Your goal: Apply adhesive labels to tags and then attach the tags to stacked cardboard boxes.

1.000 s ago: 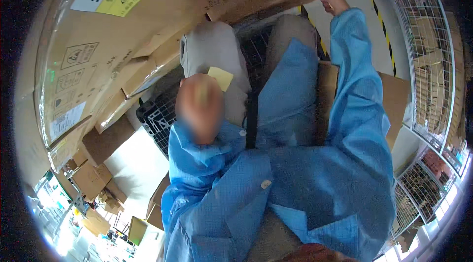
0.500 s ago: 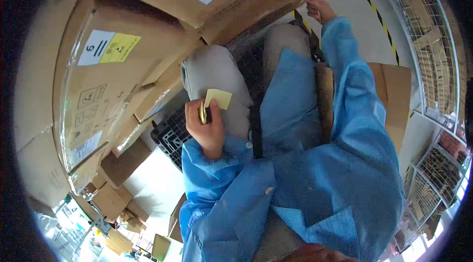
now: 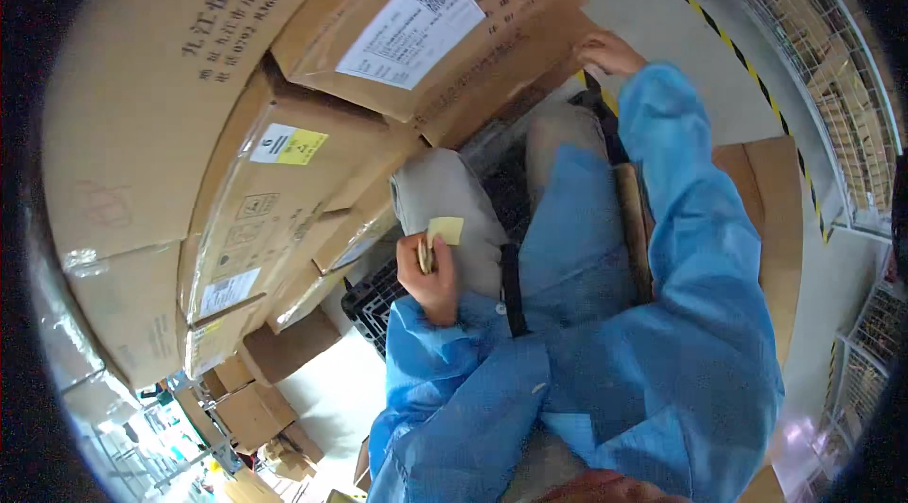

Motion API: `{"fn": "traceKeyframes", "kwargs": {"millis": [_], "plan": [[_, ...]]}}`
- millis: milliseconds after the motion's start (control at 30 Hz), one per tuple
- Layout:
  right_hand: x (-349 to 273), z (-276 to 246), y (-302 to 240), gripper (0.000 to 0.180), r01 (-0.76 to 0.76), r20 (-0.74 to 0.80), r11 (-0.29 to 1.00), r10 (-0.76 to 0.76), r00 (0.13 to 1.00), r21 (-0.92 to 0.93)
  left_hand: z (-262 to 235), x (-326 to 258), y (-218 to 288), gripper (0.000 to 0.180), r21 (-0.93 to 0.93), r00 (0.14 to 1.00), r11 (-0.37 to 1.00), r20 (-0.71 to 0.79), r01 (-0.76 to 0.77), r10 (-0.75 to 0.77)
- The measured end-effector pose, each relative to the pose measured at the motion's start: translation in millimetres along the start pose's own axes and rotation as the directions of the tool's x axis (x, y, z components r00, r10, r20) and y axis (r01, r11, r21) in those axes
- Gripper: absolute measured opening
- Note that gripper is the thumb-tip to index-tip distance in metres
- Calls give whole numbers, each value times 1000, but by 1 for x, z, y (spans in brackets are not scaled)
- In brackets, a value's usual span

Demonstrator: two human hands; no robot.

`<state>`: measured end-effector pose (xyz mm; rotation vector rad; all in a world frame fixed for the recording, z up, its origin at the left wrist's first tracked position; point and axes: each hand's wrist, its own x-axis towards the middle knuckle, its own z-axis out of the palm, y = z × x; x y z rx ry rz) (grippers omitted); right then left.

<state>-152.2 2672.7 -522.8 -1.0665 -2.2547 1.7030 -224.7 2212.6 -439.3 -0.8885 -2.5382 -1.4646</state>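
My left hand point(image 3: 430, 284) is closed around what looks like a small stack or roll of yellow stickers point(image 3: 427, 255), held above my left thigh. One square pale-yellow sticker point(image 3: 446, 231) stands out past the thumb. Farther off, my right arm is stretched forward. My right hand point(image 3: 610, 55) is at the right end of a brown carton point(image 3: 530, 68), its fingers bent and drawn together. Whether they pinch something small there, I cannot make out. A white printed label point(image 3: 412, 23) is on the carton stacked just above.
Taped cartons point(image 3: 274, 186) are stacked high on my left and ahead. Black plastic pallets point(image 3: 371, 303) show beside my legs. An opened carton point(image 3: 757, 191) stands at my right. Beyond it run yellow-black floor tape point(image 3: 724, 30) and wire-mesh cages point(image 3: 823, 59).
My view has swung, so the cartons show more fully and lie farther right. My right hand's fingers have shifted and point left toward the carton. The left hand keeps its hold on the yellow stickers.
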Motion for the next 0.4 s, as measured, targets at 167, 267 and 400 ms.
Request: {"fn": "traceKeyframes", "kwargs": {"millis": [167, 267, 400], "plan": [[-87, 20, -67, 33, 89, 198, 939, -23, 980, -333, -7, -33, -17, 25, 42, 926, 937, 176, -347, 335], [-173, 89, -92, 23, 483, 353, 761, -350, 868, -432, -23, -3, 14, 27, -63, 853, 914, 338, -401, 397], [-268, 104, -85, 30, 619, 145, 571, -661, 736, -539, -46, -6, 76, 22, 80, 819, 908, 470, -410, 328]]}}
